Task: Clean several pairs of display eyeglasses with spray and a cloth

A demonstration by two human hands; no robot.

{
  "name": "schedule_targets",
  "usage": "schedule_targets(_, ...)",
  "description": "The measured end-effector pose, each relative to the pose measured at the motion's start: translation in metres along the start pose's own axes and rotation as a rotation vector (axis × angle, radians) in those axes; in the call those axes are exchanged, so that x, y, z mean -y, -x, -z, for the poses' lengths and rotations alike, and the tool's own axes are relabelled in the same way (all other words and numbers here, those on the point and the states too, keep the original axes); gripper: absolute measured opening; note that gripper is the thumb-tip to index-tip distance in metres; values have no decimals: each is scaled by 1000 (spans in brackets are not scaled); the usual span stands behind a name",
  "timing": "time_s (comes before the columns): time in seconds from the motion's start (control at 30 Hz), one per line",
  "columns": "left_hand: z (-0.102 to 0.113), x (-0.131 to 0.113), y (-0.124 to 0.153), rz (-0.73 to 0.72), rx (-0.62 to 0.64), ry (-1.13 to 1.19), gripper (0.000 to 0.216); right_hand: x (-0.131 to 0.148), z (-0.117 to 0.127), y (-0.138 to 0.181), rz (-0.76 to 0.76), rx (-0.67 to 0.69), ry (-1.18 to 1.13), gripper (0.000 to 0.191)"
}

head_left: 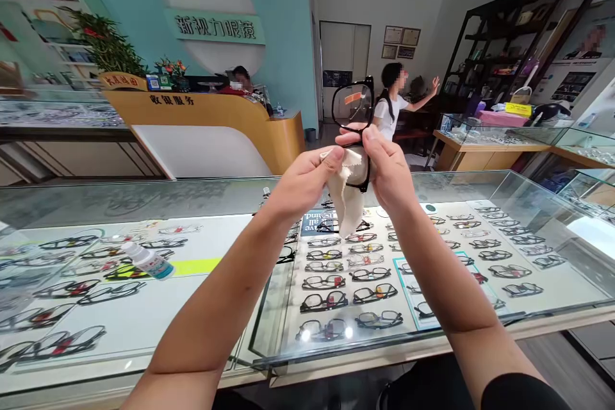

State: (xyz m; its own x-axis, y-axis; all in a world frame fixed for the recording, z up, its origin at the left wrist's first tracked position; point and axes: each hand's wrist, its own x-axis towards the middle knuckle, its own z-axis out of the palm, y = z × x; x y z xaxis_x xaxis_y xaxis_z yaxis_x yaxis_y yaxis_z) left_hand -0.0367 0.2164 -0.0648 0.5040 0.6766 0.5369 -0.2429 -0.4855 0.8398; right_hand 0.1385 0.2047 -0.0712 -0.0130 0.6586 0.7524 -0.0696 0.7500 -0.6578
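Note:
A pair of black-framed glasses is held up above the counter, turned so one lens is above the other. An orange sticker shows on the upper lens. My right hand grips the frame near its middle, fingers closed. My left hand pinches a cream cleaning cloth against the lower lens, its thumb in front and some fingers behind. Part of the cloth hangs below the frame. To the left, a small white spray bottle with a teal label is on the glass countertop.
Beneath my arms runs a glass display counter with many spectacle frames inside. Beyond it are a wooden reception desk with a seated person, and a standing person with one arm raised. More glass cases stand at right.

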Motion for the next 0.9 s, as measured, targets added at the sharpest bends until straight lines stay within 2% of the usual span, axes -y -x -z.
schedule_targets(0.23,-17,3,-1,-12,-138,102,57,-3,-9,5,-88,69,-77,59)
schedule_targets(0.37,-24,3,-1,-24,-173,126,56,1,-13,6,-118,85,-141,61)
schedule_targets(0.53,-25,8,-1,-36,-165,108,51,5,-17,7,-174,20,-189,60)
schedule_targets(0.7,-29,17,0,-100,-137,26,54,5,-13,4,-214,-107,-185,60)
schedule_targets(0.8,-39,22,2,-199,-207,-43,62,4,-15,5,-183,-154,-173,59)
schedule_targets(0.9,-49,26,5,-273,-323,-83,63,3,-26,9,-158,-138,-141,60)
